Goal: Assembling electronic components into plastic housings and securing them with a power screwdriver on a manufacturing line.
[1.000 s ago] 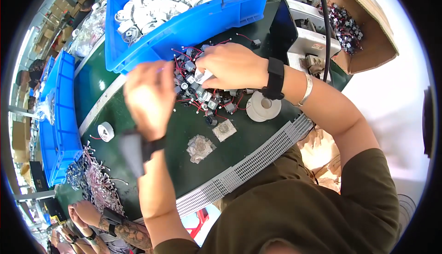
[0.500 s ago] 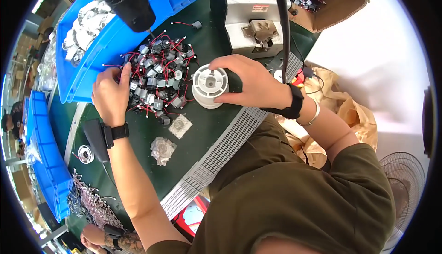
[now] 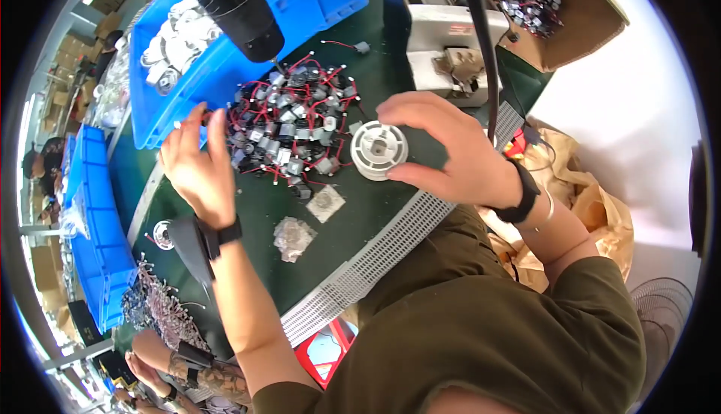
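Observation:
My right hand (image 3: pixel 458 151) curves around a white round plastic housing (image 3: pixel 379 149), standing on the green table with its spoked face up. The thumb rests at its near rim and the index fingertip at its far rim. My left hand (image 3: pixel 199 166) is raised at the left edge of a pile of small motors (image 3: pixel 289 125) with red and black wires. Its thumb and index finger are apart. A tiny white piece shows at one fingertip, and whether it is held is unclear. A black electric screwdriver (image 3: pixel 251 20) hangs above the pile.
A blue bin (image 3: pixel 323 9) of white parts stands behind the pile. A grey and white machine (image 3: pixel 454 39) and a cardboard box (image 3: pixel 586 31) of motors are at the far right. Two small clear packets (image 3: pixel 294 239) lie in front. Another person's tattooed arm (image 3: pixel 225 380) shows lower left.
The whole view has shifted, moving the scene rightward. My left hand has drawn back slightly from the pile with its fingers spread more. My right hand stays around the housing.

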The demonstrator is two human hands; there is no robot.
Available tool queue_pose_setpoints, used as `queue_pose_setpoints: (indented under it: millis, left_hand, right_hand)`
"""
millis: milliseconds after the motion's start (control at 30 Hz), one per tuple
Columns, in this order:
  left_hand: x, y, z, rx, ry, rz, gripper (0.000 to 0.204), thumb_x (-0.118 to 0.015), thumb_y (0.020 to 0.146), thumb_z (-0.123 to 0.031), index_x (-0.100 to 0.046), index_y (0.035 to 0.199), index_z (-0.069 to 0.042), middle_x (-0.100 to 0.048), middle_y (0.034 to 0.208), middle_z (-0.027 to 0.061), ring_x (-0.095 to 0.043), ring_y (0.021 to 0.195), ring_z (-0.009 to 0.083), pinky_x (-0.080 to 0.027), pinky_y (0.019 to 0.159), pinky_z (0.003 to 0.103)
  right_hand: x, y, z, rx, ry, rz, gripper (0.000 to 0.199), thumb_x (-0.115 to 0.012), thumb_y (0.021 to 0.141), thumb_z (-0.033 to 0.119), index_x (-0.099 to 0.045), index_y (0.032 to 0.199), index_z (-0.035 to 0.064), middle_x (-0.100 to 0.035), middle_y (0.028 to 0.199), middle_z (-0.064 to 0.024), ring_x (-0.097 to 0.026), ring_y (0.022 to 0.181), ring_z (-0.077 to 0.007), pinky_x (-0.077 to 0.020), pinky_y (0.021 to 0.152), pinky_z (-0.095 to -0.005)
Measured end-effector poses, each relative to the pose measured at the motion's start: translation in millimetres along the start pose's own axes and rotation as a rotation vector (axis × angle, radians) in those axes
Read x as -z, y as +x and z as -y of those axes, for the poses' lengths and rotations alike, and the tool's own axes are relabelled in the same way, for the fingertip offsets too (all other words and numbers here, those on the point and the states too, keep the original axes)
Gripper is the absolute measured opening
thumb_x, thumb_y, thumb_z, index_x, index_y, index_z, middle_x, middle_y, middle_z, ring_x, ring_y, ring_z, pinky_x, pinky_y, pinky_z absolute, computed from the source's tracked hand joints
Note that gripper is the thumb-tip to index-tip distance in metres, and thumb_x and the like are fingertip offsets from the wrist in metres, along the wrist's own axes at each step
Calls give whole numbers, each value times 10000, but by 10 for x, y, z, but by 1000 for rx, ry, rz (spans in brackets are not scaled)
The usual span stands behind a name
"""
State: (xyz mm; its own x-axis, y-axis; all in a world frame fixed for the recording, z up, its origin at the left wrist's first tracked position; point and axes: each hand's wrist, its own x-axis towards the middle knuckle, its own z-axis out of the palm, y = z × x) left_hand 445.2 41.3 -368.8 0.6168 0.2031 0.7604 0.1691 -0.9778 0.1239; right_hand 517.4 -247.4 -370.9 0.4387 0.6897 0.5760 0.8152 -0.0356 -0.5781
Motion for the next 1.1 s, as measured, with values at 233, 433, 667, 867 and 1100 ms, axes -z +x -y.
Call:
queue_pose_setpoints:
  millis: [233, 433, 667, 867, 1100]
  left_hand:
    - [546, -511, -935, 573, -1570, 613, 704, -813, 597, 42, -378, 1143, -47, -630, 884, 104, -608, 807, 130, -488, 752, 272]
    - [356, -823, -990, 814, -1926, 879, 563, -771, 688, -14, -423, 1130, -30, -608, 788, 48, -583, 768, 115, -458, 725, 234]
    - [14, -574, -1177, -41, -567, 316, 677, -825, 596, -189, -494, 1157, -5, -555, 1030, 168, -536, 964, 352, -448, 829, 415]
    - [-100, -484, -997, 74, -870, 570, 640, -790, 636, -129, -483, 1188, -26, -570, 1093, 154, -559, 1012, 318, -454, 854, 381]
    - [-176, -373, -834, -25, -944, 692, 666, -791, 647, -113, -465, 1222, -36, -578, 1137, 142, -573, 1043, 297, -455, 881, 367]
  right_hand:
    - [-69, 165, 251, -38, 698, 316, 462, -788, 707, 157, -597, 1109, 31, -546, 1072, -108, -574, 801, -170, -501, 696, -264]
    - [-122, -315, 299, -349, 762, 226, 328, -792, 696, 114, -627, 968, 32, -573, 1020, -95, -574, 814, -139, -470, 620, -237]
    - [93, 42, -42, -359, 534, 44, 263, -639, 765, -55, -618, 1018, 16, -560, 1044, -97, -582, 874, -155, -491, 710, -266]
    - [29, 218, -212, -17, 44, 236, 303, -658, 712, -18, -606, 991, 86, -601, 912, -67, -584, 845, -242, -482, 716, -326]
    - [43, 365, -238, 247, -242, 463, 174, -633, 715, 75, -590, 884, 79, -562, 859, -42, -562, 862, -227, -479, 690, -337]
